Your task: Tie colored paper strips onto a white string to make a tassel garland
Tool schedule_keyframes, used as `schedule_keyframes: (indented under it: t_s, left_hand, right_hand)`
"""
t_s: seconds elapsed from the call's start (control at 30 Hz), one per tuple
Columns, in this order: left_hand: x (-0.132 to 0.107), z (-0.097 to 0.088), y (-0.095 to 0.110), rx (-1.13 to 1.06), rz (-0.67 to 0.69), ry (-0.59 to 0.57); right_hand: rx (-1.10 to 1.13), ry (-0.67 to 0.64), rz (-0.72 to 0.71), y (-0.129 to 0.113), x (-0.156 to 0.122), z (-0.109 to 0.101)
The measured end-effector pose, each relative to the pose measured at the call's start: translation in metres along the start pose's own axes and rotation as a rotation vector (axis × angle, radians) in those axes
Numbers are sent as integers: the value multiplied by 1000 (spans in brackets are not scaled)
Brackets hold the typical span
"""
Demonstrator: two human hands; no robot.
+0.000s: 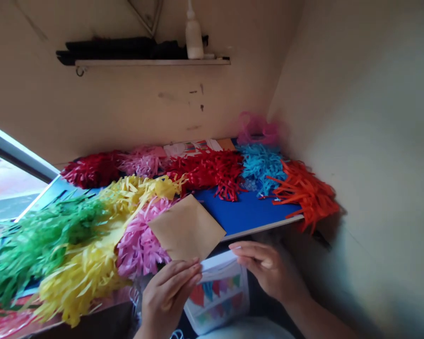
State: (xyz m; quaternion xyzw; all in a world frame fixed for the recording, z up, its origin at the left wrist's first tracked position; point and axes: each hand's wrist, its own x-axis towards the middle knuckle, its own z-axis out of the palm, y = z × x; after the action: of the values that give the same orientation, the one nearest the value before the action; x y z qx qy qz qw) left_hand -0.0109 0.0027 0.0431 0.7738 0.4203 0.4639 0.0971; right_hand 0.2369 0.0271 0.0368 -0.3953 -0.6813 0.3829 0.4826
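At the far left, a window (7, 188) is being partly shown beside the work surface. Next to it, a green paper fringe (45, 240) is being laid across the lower left, with a yellow paper fringe (81, 278) overlapping it and a pink paper fringe (139, 240) placed just beside that.

The kraft paper square (187, 230) is being held at an angle over the pink fringe and the board edge by the left hand (169, 296) - its lower corner is being gripped, with the fingers pressed together against the sheet. Below, a clear packet (217, 296) with a printed bunting card is being kept upright, in front of the board edge. Its top edge is being approached by the right hand (268, 268) - the fingers are being held slightly apart, just at that edge; whether they are clamped on it cannot be told.

Behind, a blue board (247, 212) is being overlaid by a dark red paper fringe (92, 169), a red paper fringe (207, 172), a blue paper fringe (261, 167) and, at the right, an orange paper fringe (307, 195). Above, a white bottle (194, 37) is being supported on a wall shelf (151, 62).
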Motion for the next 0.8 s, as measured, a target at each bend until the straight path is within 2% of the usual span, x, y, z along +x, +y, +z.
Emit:
schedule_keyframes:
  t_s: [0.07, 0.13, 0.23, 0.27, 0.33, 0.4, 0.47, 0.53, 0.6, 0.7, 0.73, 0.8]
  left_hand:
    - [-2, 2, 0, -24, -28, 32]
    - [-2, 2, 3, -80, -47, 41]
    - [1, 5, 6, -169, -101, 22]
    - [2, 8, 6, -190, -132, 23]
    - [4, 15, 3, -212, -207, 39]
    - [5, 21, -1, -221, -268, 38]
    - [3, 23, -6, -195, -306, 23]
    - [-2, 20, -15, -136, -335, 49]
    - [-9, 14, -27, -48, -396, 181]
    - [-15, 5, -50, 4, -567, 484]
    - [-14, 5, -56, -42, -635, 555]
    - [-7, 7, -66, -219, -736, 612]
  right_hand:
    - [37, -16, 36, 3, -2, -4]
    - [121, -93, 79, 7, 6, -13]
    - [225, -208, 153, 22, 50, -14]
    - [179, -217, 185, 30, 72, -6]
    - [-87, -252, 278, 47, 117, 22]
    - [-166, -246, 319, 64, 156, 55]
    - [-185, -238, 345, 78, 181, 81]
    - [-163, -242, 357, 86, 189, 92]
    - [-108, -248, 354, 86, 185, 88]
    - [-13, -238, 338, 71, 171, 64]
    - [19, -232, 335, 63, 166, 55]
    - [101, -196, 331, 46, 157, 39]
